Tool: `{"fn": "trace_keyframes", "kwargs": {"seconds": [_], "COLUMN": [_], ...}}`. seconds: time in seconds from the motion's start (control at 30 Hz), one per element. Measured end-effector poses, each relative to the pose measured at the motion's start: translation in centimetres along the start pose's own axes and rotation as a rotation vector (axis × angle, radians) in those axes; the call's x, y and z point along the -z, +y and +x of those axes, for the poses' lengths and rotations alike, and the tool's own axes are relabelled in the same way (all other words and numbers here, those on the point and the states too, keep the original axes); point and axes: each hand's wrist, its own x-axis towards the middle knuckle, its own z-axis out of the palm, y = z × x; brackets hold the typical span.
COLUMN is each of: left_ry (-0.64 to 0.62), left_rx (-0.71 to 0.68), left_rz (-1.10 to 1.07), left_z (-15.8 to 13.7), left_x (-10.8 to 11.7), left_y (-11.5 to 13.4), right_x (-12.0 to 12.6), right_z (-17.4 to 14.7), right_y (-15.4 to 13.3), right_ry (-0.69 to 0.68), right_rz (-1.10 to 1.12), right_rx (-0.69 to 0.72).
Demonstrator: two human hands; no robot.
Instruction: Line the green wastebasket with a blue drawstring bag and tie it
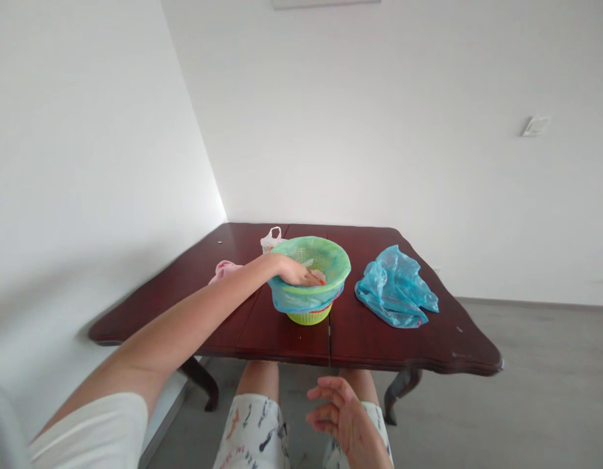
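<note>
My left hand (301, 273) reaches over the near-left rim into a green plastic basket (308, 318), its fingers pressed together at a small whitish and orange-red thing (320, 276) that I cannot make out. A thin blue plastic bag (296, 301) lines the basket and folds down over its rim, with a red edge at the bottom. Inside, a little white scrap shows near my fingers. My right hand (343, 417) hangs above my lap in front of the table edge, fingers apart and holding nothing.
On the dark red wooden table (282, 342), a crumpled blue plastic bag (396, 286) lies right of the basket. A white plastic bag (272, 240) stands behind it. Something pink (224, 270) is partly hidden by my left forearm. White walls border the left and back.
</note>
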Motion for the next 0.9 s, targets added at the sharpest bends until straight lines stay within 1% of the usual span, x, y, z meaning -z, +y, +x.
{"fn": "trace_keyframes", "kwargs": {"seconds": [0.07,0.13,0.2,0.27,0.33,0.37,0.43,0.5,0.57,0.6,0.67,0.73,0.77,0.8,0.87,0.9], "left_ry": [-0.174,-0.277,-0.306,-0.257,-0.151,-0.064,0.158,0.427,0.657,0.739,0.818,0.851,0.902,0.981,1.152,1.23], "left_rx": [-0.024,-0.015,0.006,0.028,0.035,0.03,0.014,0.028,0.084,0.12,0.176,0.181,0.159,0.142,0.105,0.083], "left_rz": [-0.074,-0.123,-0.15,-0.159,-0.154,-0.169,-0.256,-0.373,-0.426,-0.434,-0.455,-0.467,-0.436,-0.367,-0.191,-0.094], "left_z": [1.1,1.8,2.1,1.9,1.1,0.5,-0.8,-2.2,-3.5,-4.2,-5.6,-7.4,-8.4,-9.5,-11.4,-12.1], "left_x": [-0.3,-0.7,-0.8,-0.2,1.3,2.4,4.5,6.1,6.5,6.1,4.0,0.4,-1.8,-4.2,-9.2,-11.5], "left_y": [-0.5,-0.6,-0.5,-0.6,-1.0,-1.4,-2.8,-5.0,-7.8,-9.2,-11.4,-12.3,-12.2,-11.7,-10.1,-9.1], "right_x": [0.9,1.7,2.4,3.0,3.6,4.1,5.2,6.5,8.0,8.7,10.0,11.1,11.5,11.8,12.0,11.8], "right_z": [0.3,0.9,1.5,2.0,2.3,2.4,2.4,2.3,2.1,2.0,1.6,1.3,1.2,1.2,1.7,2.2], "right_y": [0.2,0.7,1.1,1.3,1.2,1.1,0.6,0.1,-0.3,-0.4,-0.5,-0.5,-0.6,-0.7,-1.0,-1.3], "right_ry": [0.036,0.069,0.099,0.119,0.132,0.141,0.172,0.226,0.3,0.339,0.407,0.445,0.445,0.435,0.433,0.439], "right_rz": [-0.029,-0.049,-0.051,-0.041,-0.031,-0.029,-0.036,-0.055,-0.086,-0.107,-0.165,-0.257,-0.31,-0.359,-0.443,-0.487], "right_rx": [0.003,0.004,0.005,-0.002,-0.016,-0.021,-0.012,0.016,0.053,0.076,0.133,0.188,0.205,0.217,0.272,0.33]}}
